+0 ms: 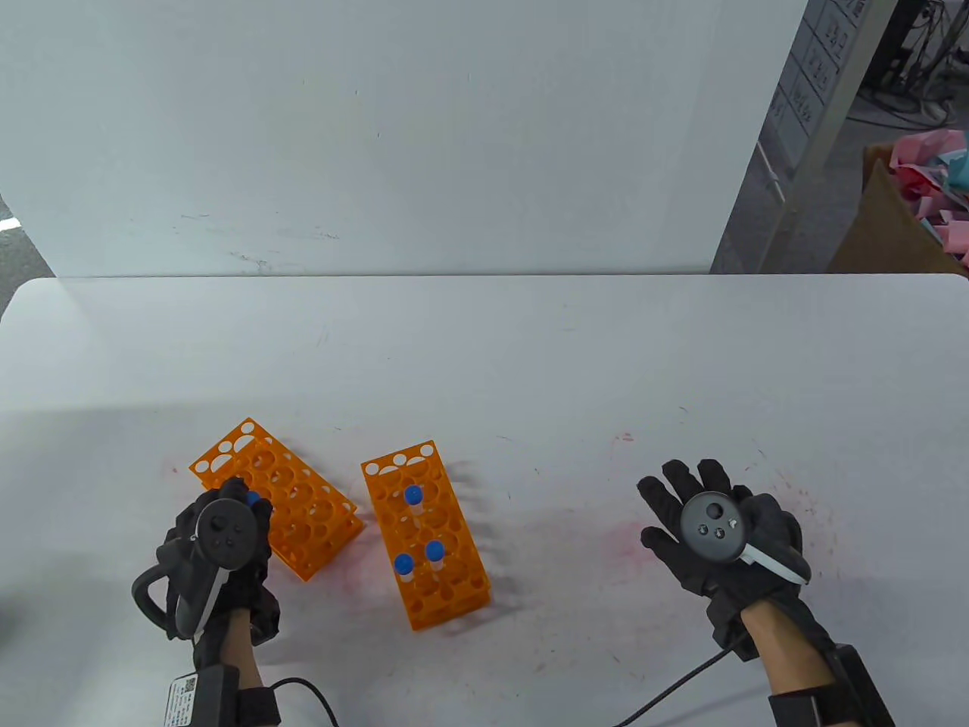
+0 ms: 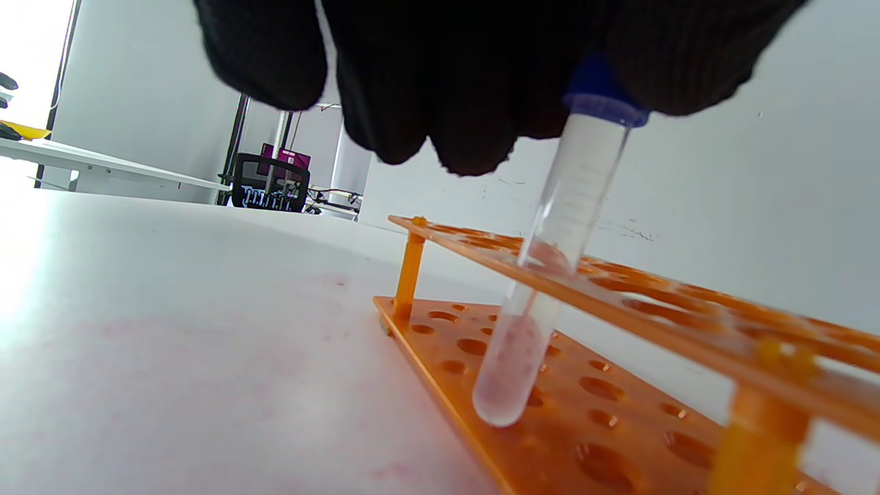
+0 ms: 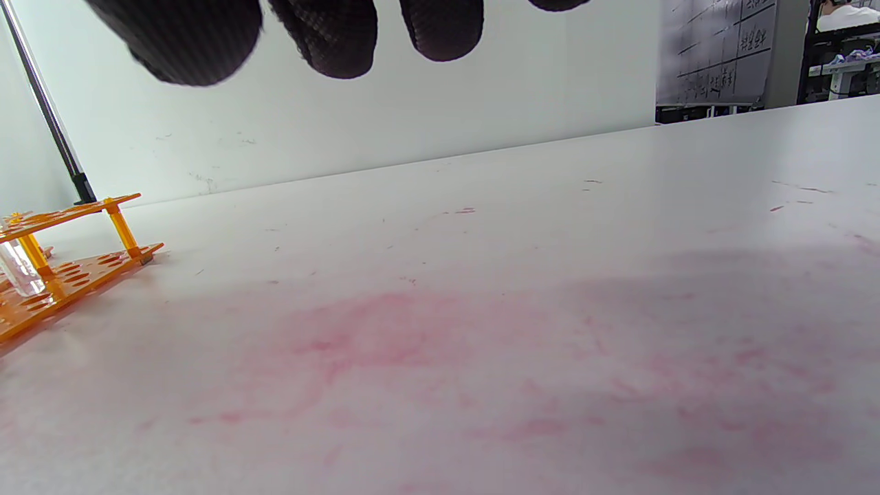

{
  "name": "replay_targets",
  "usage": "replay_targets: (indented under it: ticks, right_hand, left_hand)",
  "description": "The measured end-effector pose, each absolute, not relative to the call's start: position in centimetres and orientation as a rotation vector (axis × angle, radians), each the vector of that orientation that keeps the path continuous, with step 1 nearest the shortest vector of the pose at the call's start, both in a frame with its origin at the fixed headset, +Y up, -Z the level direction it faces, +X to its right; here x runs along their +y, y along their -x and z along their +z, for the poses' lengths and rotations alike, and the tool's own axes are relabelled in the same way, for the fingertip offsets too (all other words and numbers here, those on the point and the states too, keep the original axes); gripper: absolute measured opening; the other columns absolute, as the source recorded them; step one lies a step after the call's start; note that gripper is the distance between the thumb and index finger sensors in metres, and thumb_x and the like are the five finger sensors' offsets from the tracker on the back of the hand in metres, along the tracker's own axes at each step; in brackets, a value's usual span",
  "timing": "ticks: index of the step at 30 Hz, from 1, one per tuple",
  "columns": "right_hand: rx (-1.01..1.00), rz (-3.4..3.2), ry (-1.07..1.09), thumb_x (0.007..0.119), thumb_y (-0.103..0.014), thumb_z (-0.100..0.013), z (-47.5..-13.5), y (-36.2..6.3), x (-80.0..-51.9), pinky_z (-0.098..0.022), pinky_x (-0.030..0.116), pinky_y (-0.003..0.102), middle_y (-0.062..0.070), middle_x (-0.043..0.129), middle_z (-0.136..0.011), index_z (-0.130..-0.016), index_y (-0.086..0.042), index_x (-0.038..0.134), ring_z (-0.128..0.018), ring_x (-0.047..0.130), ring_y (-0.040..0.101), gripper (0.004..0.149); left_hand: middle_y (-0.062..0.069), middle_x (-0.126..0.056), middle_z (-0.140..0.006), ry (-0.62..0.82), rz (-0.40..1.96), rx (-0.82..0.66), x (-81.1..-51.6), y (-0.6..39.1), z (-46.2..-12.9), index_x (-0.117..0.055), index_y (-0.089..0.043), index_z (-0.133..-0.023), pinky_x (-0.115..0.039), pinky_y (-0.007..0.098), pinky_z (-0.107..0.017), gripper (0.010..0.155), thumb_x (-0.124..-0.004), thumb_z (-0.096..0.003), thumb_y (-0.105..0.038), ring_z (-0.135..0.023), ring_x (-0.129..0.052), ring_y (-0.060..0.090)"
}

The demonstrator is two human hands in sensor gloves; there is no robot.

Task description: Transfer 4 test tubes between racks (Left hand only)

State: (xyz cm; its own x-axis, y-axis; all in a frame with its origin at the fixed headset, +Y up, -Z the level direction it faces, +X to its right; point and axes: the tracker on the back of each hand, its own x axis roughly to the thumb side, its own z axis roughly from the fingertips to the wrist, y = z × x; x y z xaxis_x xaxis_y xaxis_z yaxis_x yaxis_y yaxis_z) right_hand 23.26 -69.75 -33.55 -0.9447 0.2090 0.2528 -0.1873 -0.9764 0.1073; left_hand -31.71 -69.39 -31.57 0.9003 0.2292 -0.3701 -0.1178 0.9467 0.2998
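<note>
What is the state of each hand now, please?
Left hand: grips a blue-capped test tube, lowered into the left orange rack.
Right hand: open, holds nothing.

Both hands are wearing matt black knit cloth; the rack (image 2: 619, 289) under the left hand (image 1: 219, 560) is showing glossy orange plastic, its tube (image 2: 550, 275) clear plastic.

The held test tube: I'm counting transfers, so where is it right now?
The test tube is pinched at its blue cap by the left hand, partway through a hole of the left rack.
</note>
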Motion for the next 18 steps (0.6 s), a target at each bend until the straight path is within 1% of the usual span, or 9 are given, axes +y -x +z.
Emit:
replay_targets:
  ticks: [5,18]
  right_hand:
    - [0.135,2.914,-0.394,0.058,-0.054,-0.054,-33.51,-23.26,-69.76,-0.066,0.03,0.078,0.012,0.029,-0.12,-0.11,-0.029,0.04,-0.102,0.021,0.054,0.064]
    - [0.158,2.914,-0.396,0.058,-0.054,-0.054,-33.48,-23.24,-69.78,-0.066,0.03,0.078,0.012,0.029,-0.12,-0.11,-0.029,0.041,-0.102,0.021,0.054,0.064]
  left_hand:
    - [0.003,-0.084,-0.1,-0.267,0.181,0.439,-69.26,31.75,-31.43,-0.071,-0.026,-0.099,-0.072,0.059,-0.066,0.056,-0.071,-0.0485,-0.052,-0.092,-0.085,0.034]
    - [0.004,-0.083,-0.101,-0.235,0.152,0.443,-69.07,31.6,-31.44,-0.069,-0.026,-0.101,-0.071,0.06,-0.066,0.058,-0.07,-0.0492,-0.052,-0.092,-0.084,0.035]
